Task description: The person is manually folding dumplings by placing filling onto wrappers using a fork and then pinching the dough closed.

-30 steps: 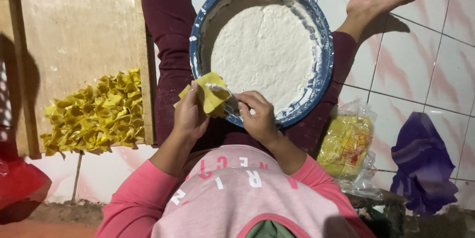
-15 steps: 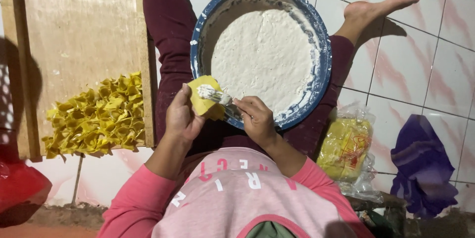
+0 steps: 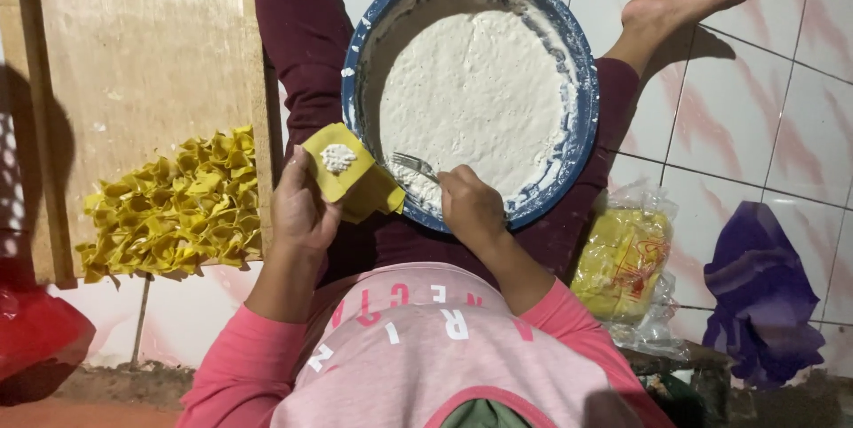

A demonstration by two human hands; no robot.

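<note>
Yellow square wrappers [image 3: 351, 181], topmost dabbed with white filling, fill my left hand [image 3: 302, 210]; my right hand [image 3: 471, 206] grips a metal fork [image 3: 413, 164] at the blue bowl's [image 3: 582, 117] near rim. Tilting could drop the dab.

Left hand [image 3: 302, 206]: raised at mid-frame, palm turned up and inward, fingers curled loosely, thumb lying along the near edge of what it carries. Wrist roughly straight, forearm bare and running down toward the body, pink sleeve pushed to the elbow.

Right hand [image 3: 471, 206]: knuckles up, fingers closed in a pinch grip, wrist bent slightly down, forearm angling back to the right side, sleeve likewise at the elbow.

Hands sit near each other, not touching. Legs spread wide, bare right foot [image 3: 689, 10] resting sole-side out at upper right.
</note>
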